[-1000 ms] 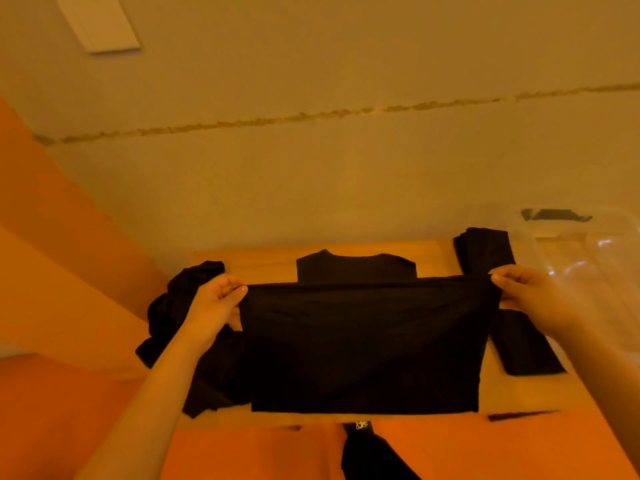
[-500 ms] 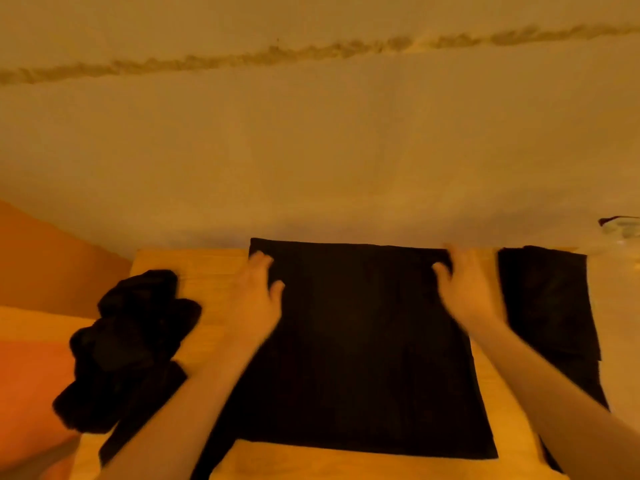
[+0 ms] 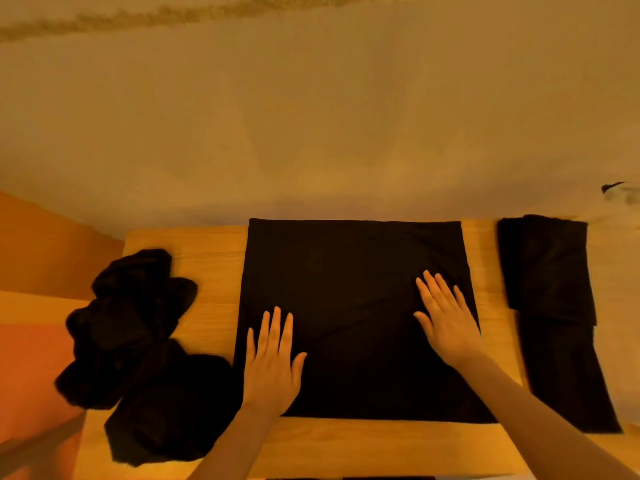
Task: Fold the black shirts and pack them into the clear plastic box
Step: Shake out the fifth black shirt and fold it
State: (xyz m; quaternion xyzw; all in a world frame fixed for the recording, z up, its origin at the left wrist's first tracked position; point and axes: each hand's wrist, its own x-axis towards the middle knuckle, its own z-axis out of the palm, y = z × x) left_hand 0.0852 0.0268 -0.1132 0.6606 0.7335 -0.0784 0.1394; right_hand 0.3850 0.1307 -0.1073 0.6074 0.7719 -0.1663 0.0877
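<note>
Both hands (image 3: 356,348) flat on square black shirt (image 3: 353,289) — smooth, matte.

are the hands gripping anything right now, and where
Nothing is gripped: the left hand and right hand lie flat, fingers straight, on the folded black shirt.

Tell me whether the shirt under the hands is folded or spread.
Folded: the shirt lies as a flat rectangle, no sleeves or collar showing, with both hands pressing flat on it.

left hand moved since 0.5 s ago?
Yes. The left hand slid back toward the person, from the far edge of the shirt to near its front-left corner, flat on it.
</note>
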